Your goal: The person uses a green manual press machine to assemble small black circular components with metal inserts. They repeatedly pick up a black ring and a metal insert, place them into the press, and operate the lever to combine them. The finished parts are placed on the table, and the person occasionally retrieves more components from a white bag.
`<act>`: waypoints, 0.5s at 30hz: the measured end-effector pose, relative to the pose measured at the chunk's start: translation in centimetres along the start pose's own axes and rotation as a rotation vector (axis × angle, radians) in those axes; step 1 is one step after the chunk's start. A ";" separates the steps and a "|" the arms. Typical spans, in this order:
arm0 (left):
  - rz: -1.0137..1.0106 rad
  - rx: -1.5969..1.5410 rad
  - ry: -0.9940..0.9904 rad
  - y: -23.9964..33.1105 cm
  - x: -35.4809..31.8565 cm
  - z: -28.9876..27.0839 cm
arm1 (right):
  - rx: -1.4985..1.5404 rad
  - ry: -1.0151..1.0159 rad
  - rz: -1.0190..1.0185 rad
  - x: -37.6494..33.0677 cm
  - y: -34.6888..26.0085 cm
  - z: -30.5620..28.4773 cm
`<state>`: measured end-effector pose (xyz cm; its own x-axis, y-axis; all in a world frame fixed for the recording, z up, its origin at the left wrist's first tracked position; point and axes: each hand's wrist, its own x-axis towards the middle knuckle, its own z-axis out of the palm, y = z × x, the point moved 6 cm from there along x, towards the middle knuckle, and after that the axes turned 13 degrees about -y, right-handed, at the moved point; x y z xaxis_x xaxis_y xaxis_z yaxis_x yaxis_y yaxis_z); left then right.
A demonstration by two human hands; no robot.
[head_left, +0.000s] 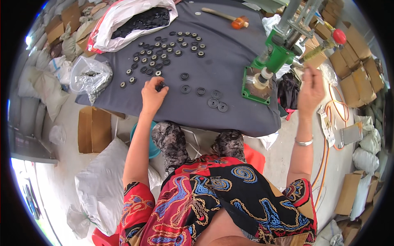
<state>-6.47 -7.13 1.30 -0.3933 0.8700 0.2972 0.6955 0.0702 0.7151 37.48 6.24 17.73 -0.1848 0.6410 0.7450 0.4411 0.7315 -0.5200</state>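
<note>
My left hand (153,97) is closed on a small black wheel (159,87) at the near edge of a scattered group. Around it lie several black wheels, many with a metal bearing (152,64) in the middle. Nearer the table's centre sit a few loose black wheels (200,92) with no metal in them. My right hand (311,88) is raised to the right of a green hand press (271,61), below its lever with a red knob (339,36). That hand is blurred, and I cannot make out anything in its fingers.
On the dark cloth-covered table (242,119) stand an open sack (135,24) of black parts and a clear bag (91,78) of small metal pieces. A mallet (230,19) lies at the back. Cardboard boxes (357,82), white sacks (102,180) and an orange hose (324,160) surround the table.
</note>
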 end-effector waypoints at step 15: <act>-0.015 0.087 0.204 -1.1 0.3 -1.8 | 0.143 0.246 -0.139 12.8 -1.1 -5.4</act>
<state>-8.41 -7.85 1.69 -0.5113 0.7526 0.4149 0.7345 0.1321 0.6656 39.36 12.38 30.14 -0.0087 0.4698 0.8827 0.2950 0.8447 -0.4467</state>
